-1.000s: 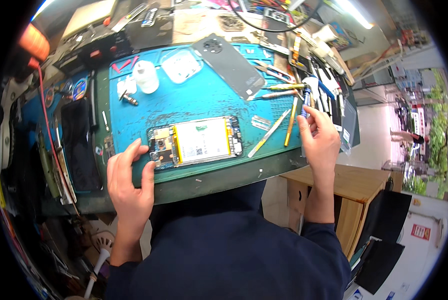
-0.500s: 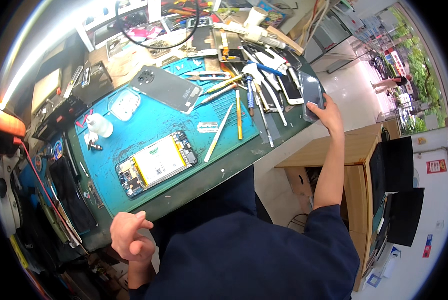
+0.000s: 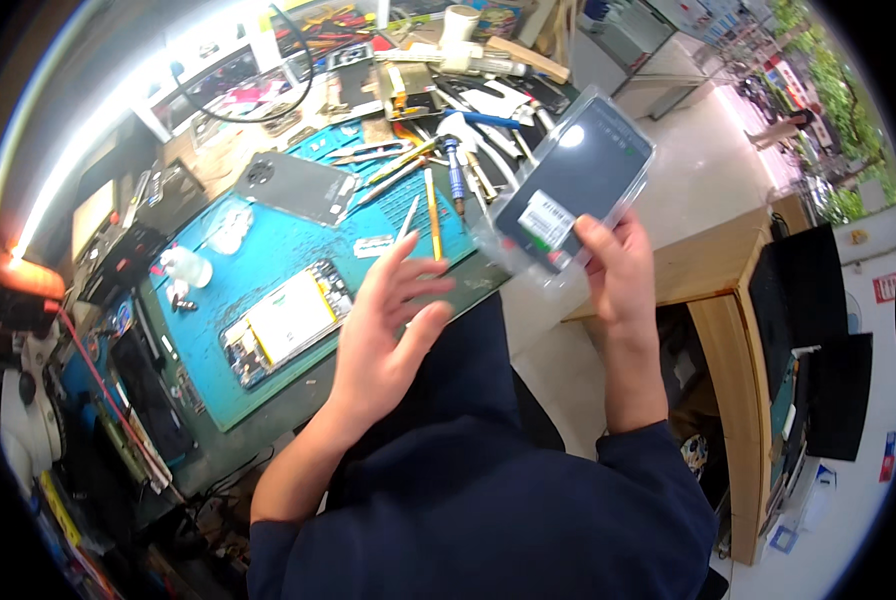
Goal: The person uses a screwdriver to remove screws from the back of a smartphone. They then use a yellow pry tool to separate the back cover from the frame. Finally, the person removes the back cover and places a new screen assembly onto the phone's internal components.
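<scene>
Up off the bench's right side, my right hand (image 3: 623,265) pinches the lower end of a dark phone screen (image 3: 590,160) in a clear plastic package. A white label sits on the panel's lower part. My left hand (image 3: 388,330) hangs over the bench's front edge, fingers spread and holding nothing. Beyond it lies an opened phone (image 3: 286,322) on the blue work mat (image 3: 203,375), its white battery and circuit boards bare. A grey phone back cover (image 3: 298,188) rests farther back on the mat.
Screwdrivers and tweezers (image 3: 408,165) crowd the mat's back right. A white bottle (image 3: 185,266) and a clear dish (image 3: 228,225) stand at its left. Right of me is a wooden cabinet (image 3: 713,285). A black cable loop (image 3: 303,90) hangs over the back.
My right hand has lifted the packaged screen off the bench's right edge and brought it nearer. My left hand has risen rightward and its fingers have spread.
</scene>
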Action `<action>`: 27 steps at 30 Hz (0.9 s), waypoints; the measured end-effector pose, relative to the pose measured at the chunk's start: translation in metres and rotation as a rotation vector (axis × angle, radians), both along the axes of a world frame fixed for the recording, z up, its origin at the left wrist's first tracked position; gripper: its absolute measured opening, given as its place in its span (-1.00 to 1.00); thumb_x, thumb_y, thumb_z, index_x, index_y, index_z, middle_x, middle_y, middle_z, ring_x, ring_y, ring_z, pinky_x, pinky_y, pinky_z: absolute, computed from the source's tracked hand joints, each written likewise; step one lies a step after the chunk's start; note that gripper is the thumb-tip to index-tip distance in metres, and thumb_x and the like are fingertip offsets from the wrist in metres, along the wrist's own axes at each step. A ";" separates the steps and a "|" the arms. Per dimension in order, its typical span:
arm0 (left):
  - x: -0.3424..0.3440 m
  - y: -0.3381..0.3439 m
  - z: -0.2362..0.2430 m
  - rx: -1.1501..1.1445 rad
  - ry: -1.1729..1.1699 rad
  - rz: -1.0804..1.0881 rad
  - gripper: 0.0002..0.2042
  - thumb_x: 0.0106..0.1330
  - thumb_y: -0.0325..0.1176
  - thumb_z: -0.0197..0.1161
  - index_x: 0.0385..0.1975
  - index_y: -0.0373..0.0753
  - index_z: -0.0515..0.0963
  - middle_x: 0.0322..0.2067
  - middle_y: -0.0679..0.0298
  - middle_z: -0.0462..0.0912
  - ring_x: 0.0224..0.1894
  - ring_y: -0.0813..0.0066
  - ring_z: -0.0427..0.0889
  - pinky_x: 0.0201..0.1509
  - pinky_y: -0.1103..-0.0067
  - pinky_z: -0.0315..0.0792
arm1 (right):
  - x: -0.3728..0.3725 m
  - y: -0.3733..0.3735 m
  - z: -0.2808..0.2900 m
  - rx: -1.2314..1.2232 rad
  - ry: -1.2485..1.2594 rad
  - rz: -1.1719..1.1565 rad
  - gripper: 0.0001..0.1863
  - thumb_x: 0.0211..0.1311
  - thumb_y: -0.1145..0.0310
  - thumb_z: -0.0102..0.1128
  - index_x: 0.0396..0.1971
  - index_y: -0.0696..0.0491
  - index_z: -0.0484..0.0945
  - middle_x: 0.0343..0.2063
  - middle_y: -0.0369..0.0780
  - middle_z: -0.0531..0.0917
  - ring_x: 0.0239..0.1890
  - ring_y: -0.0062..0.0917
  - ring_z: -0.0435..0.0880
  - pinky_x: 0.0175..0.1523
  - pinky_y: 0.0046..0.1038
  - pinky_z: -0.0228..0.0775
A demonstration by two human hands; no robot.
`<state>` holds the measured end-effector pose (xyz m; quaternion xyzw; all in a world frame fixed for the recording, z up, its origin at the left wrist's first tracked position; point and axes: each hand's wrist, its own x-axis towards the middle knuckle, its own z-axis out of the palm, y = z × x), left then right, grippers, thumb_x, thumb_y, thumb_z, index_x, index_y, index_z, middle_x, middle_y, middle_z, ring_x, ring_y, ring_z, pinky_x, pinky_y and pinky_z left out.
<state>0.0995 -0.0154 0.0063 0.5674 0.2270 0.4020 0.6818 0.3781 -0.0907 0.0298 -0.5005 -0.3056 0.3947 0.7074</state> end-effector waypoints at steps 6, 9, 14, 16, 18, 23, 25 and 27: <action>0.013 0.011 0.004 -0.164 -0.037 0.013 -0.67 0.57 -0.51 0.35 0.25 -0.43 0.54 -0.03 0.19 0.81 -0.08 0.50 0.80 0.10 0.53 0.69 | -0.050 -0.005 -0.015 0.002 -0.044 0.108 -0.51 0.51 0.53 0.33 0.35 0.21 0.41 0.12 -0.14 0.69 0.10 -0.48 0.74 0.19 -0.38 0.65; 0.001 0.020 0.013 -0.045 0.080 0.017 -0.73 0.56 -0.54 0.33 0.18 -0.42 0.58 -0.12 0.18 0.84 -0.17 0.53 0.81 0.01 0.56 0.70 | -0.032 -0.007 -0.015 0.155 -0.556 -0.262 -0.45 0.50 0.51 0.34 0.39 0.22 0.38 0.15 -0.13 0.68 0.09 -0.37 0.74 0.28 -0.26 0.58; -0.002 0.022 0.042 0.110 0.430 -0.156 -0.74 0.54 -0.59 0.32 0.15 -0.36 0.51 -0.20 0.21 0.82 -0.21 0.59 0.75 -0.02 0.60 0.63 | -0.060 0.012 0.042 0.316 -1.475 -0.095 -0.65 0.51 0.30 0.35 0.18 0.06 0.62 -0.09 -0.16 0.76 -0.01 -0.16 0.77 0.31 -0.13 0.51; -0.002 0.021 0.044 0.154 0.462 -0.177 -0.72 0.53 -0.60 0.31 0.14 -0.33 0.45 -0.25 0.19 0.81 -0.21 0.58 0.76 -0.04 0.59 0.62 | -0.064 0.020 0.046 0.169 -1.476 0.215 -0.77 0.49 0.28 0.36 0.01 0.04 0.71 -0.20 -0.17 0.78 -0.10 -0.17 0.79 0.15 -0.20 0.59; -0.007 0.021 0.044 0.231 0.510 -0.181 -0.80 0.56 -0.55 0.31 0.08 -0.34 0.50 -0.24 0.19 0.82 -0.21 0.58 0.77 -0.04 0.58 0.62 | -0.065 0.025 0.045 -0.070 -1.299 0.443 -0.84 0.45 0.30 0.39 -0.16 0.08 0.76 -0.28 -0.16 0.78 -0.18 -0.18 0.78 -0.03 -0.27 0.63; -0.014 0.038 0.055 0.571 0.611 -0.264 -0.88 0.55 -0.42 0.34 -0.13 -0.34 0.61 -0.33 0.20 0.75 -0.30 0.33 0.77 -0.17 0.46 0.59 | -0.059 0.031 0.034 0.156 -1.289 0.547 -0.84 0.48 0.27 0.33 -0.26 0.04 0.70 -0.40 -0.19 0.74 -0.34 -0.19 0.75 -0.24 -0.24 0.59; -0.019 0.045 0.052 0.936 0.539 -0.239 -0.84 0.53 -0.36 0.37 -0.22 -0.33 0.64 -0.39 0.18 0.68 -0.35 0.15 0.72 -0.25 0.39 0.56 | -0.061 0.031 0.038 0.140 -1.195 0.613 -0.84 0.48 0.31 0.33 -0.26 0.09 0.71 -0.41 -0.18 0.73 -0.35 -0.24 0.74 -0.23 -0.30 0.57; -0.019 0.044 0.059 1.009 0.549 -0.206 -0.84 0.47 -0.34 0.41 -0.25 -0.30 0.64 -0.44 0.18 0.56 -0.38 0.09 0.63 -0.33 0.33 0.49 | -0.060 0.031 0.042 0.076 -1.060 0.675 -0.83 0.49 0.36 0.34 -0.26 0.15 0.72 -0.41 -0.16 0.72 -0.37 -0.34 0.72 -0.22 -0.40 0.54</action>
